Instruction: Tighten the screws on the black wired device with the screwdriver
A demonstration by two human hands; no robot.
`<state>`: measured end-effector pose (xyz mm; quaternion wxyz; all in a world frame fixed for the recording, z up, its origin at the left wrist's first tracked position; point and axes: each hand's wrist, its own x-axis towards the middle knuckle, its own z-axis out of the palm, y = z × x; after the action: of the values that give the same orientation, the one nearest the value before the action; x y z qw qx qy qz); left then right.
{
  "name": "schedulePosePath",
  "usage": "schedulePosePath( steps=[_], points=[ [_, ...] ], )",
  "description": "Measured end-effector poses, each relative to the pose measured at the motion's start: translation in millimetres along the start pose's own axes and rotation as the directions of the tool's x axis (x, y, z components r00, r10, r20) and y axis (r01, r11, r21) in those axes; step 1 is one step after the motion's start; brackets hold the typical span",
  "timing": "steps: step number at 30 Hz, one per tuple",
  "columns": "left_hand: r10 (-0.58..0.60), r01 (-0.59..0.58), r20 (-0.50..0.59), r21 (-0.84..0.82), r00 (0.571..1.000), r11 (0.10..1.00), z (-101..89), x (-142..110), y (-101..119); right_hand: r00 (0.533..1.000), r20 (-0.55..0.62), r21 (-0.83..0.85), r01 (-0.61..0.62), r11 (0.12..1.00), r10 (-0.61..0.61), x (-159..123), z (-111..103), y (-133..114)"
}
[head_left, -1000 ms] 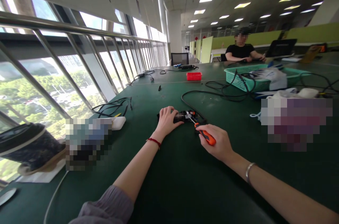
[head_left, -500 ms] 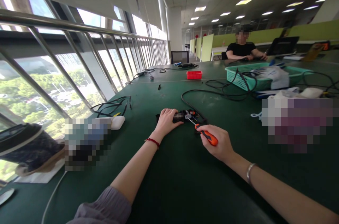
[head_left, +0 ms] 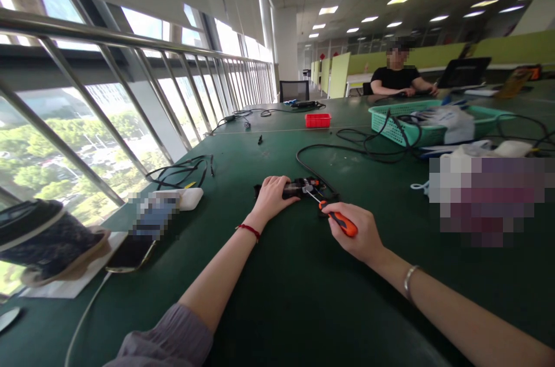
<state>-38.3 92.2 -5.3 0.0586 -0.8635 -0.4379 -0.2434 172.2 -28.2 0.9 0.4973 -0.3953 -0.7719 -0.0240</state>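
Note:
My left hand [head_left: 274, 196] is closed over the left part of a black corded device [head_left: 293, 188] lying on the green tabletop [head_left: 269, 280]. At the device's right end, metal and orange inner parts are exposed, and a black cable runs off from there. An orange-and-black screwdriver [head_left: 342, 222] is gripped in my right hand [head_left: 358, 231]. Its thin shaft points up and left, with the tip at the exposed parts. Whether the tip sits on a screw is too small to tell. The device's left end is largely hidden by my left hand.
A red bin [head_left: 318, 120] stands farther back, with a green basket [head_left: 394, 127] of bags and cables to its right. Black cables [head_left: 182, 170], a phone [head_left: 134, 248] and a dark cup [head_left: 39, 240] lie along the left. Across the table sits a person [head_left: 395, 81].
Both hands, the device and the screwdriver hold almost the same positions. The view has shifted very slightly.

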Motion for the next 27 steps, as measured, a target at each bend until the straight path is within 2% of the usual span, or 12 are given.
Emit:
schedulePosePath(
  steps=[5,11,19,27],
  points=[
    [0.005,-0.005,-0.012,-0.001,1.0,1.0,2.8,-0.5,-2.2,0.999,0.031,0.017,-0.037,0.999,0.037,0.3,0.5,-1.1],
    [0.002,-0.002,-0.012,-0.024,1.0,1.0,4.4,-0.9,-3.6,1.0,-0.004,0.005,0.003,1.0,-0.003,1.3,-0.2,-3.4],
    [0.008,-0.009,-0.017,-0.022,1.0,1.0,3.2,-0.7,-3.0,0.998,0.022,0.002,-0.063,0.998,0.063,-0.4,0.8,-0.3],
    [0.013,-0.014,-0.017,-0.036,1.0,0.999,-2.2,-1.4,1.1,0.97,0.086,0.317,-0.244,0.916,0.229,-5.1,1.1,5.7]
  ],
)
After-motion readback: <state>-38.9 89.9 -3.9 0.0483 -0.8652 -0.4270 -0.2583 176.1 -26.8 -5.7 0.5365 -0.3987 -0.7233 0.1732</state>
